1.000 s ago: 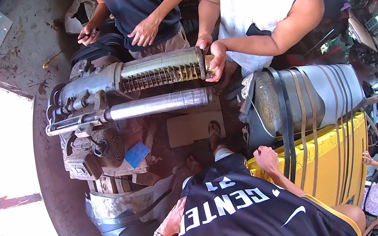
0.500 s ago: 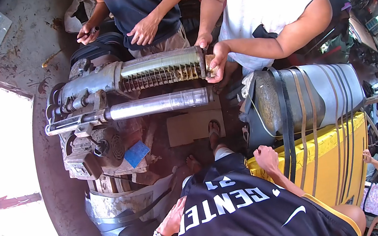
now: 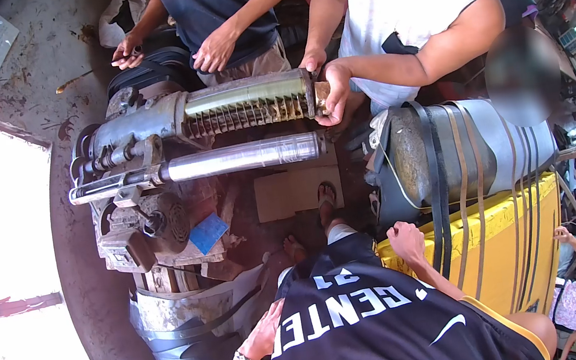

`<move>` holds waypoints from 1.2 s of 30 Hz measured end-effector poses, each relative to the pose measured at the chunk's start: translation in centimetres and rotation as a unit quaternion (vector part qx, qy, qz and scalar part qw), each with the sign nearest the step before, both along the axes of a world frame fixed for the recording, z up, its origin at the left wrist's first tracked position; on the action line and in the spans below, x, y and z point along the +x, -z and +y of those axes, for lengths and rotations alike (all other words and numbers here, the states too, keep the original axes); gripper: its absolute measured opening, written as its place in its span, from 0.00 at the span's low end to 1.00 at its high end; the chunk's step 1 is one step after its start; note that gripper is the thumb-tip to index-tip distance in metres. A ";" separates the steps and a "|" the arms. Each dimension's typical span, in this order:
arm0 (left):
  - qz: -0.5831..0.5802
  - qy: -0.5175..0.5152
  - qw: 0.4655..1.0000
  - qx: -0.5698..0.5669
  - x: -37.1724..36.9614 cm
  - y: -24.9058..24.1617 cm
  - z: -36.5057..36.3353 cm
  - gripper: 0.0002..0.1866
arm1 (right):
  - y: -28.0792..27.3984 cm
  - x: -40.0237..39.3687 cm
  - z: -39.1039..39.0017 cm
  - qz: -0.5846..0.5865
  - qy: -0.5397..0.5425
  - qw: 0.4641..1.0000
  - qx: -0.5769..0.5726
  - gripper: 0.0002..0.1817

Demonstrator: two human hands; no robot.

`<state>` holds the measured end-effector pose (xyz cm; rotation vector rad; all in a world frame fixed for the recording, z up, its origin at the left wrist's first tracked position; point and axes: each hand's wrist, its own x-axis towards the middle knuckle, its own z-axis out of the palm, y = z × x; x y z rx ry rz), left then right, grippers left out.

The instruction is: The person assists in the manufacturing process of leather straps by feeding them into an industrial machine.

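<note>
Left hand [image 3: 264,332]: empty as far as seen, fingers extended, laid on the black jersey [image 3: 349,304]. Right hand [image 3: 407,240]: fingers clenched, beside the yellow box [image 3: 505,234]; contact unclear. The belt-skiving machine's ribbed roller [image 3: 246,116] lies beyond the smooth metal cylinder [image 3: 241,158], both apart from these hands. A co-worker's hands [image 3: 339,88] grasp a small block [image 3: 322,94] at the roller's end. Progress: block in position at that end; completion, and anything remaining, cannot be determined.

A cluttered workshop, shown by the worn roller machine [image 3: 241,105], hanging strips [image 3: 458,156] and stained concrete wall [image 3: 56,73].
</note>
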<state>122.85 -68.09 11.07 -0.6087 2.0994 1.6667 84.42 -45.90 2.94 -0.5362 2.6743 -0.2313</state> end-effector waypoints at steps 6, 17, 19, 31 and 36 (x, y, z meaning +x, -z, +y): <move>0.022 -0.004 1.000 -0.011 0.4 0.6 0.2 0.47 | -0.3 0.0 -0.2 -0.001 -0.001 1.000 0.003 0.16; 0.061 0.011 0.998 -0.033 1.7 3.4 0.7 0.46 | -0.7 0.1 -0.3 -0.008 0.000 1.000 0.007 0.17; 0.073 0.016 0.996 -0.038 1.3 2.6 0.6 0.46 | -0.5 0.2 -0.3 -0.004 -0.003 1.000 0.008 0.17; 0.096 0.051 0.991 -0.075 1.4 3.5 0.8 0.43 | 0.1 0.0 0.1 0.005 -0.011 1.000 0.005 0.17; 0.088 0.051 0.992 -0.079 1.4 3.5 1.0 0.42 | 0.2 0.0 0.2 0.000 -0.011 1.000 0.000 0.16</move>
